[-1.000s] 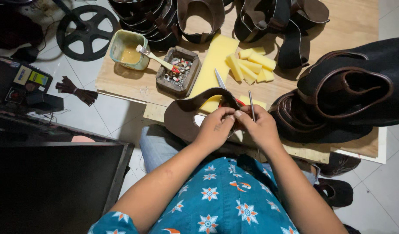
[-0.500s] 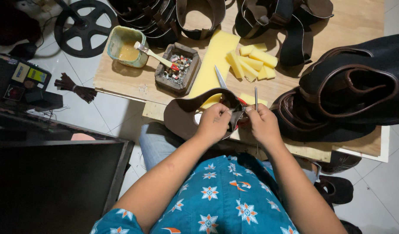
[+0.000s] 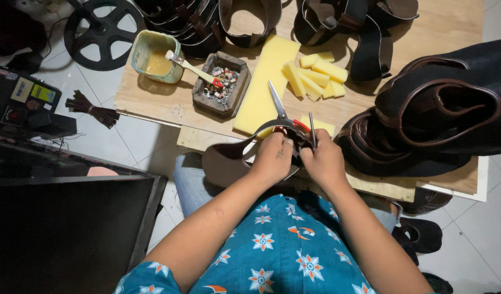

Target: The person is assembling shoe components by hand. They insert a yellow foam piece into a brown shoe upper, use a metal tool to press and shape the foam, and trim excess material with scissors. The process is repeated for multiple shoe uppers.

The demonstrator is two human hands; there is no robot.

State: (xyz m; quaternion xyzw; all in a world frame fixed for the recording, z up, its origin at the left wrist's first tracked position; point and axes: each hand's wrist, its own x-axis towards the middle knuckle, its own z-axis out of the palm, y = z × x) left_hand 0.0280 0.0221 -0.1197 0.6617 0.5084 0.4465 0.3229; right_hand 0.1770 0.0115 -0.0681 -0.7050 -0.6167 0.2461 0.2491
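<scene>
Gripping a curved brown leather piece [image 3: 228, 160], the left hand [image 3: 273, 158] is seen with its fingers closed around the strip's upper edge, just in front of the person's lap. Taking the leather piece as the landmark, a black reel [image 3: 98, 32] is found far up and to its left on the tiled floor, and a pale green glue pot [image 3: 147, 51] with a brush [image 3: 190, 66] laid across it is set up-left on the wooden counter [image 3: 168, 100]. A small square tray [image 3: 204, 95] filled with scraps is placed directly above the leather, and a long yellow foam sheet [image 3: 261, 87] is laid just up and to its right, with cut foam blocks [image 3: 315, 76] beyond it.

Against the frames of a moment ago, the scissors [image 3: 280, 109] have been raised: the blades now stand opened wide, one tip pointing up over the foam sheet and the other near the right hand [image 3: 325, 160], whose fingers are wrapped about the handles. Where exactly the blades meet the leather cannot be told, since both hands cover that spot; a fresh cut appears to be under way on the strap's end. A stack of dark finished leather uppers [image 3: 441, 109] is heaped to the far right of the leather piece.
</scene>
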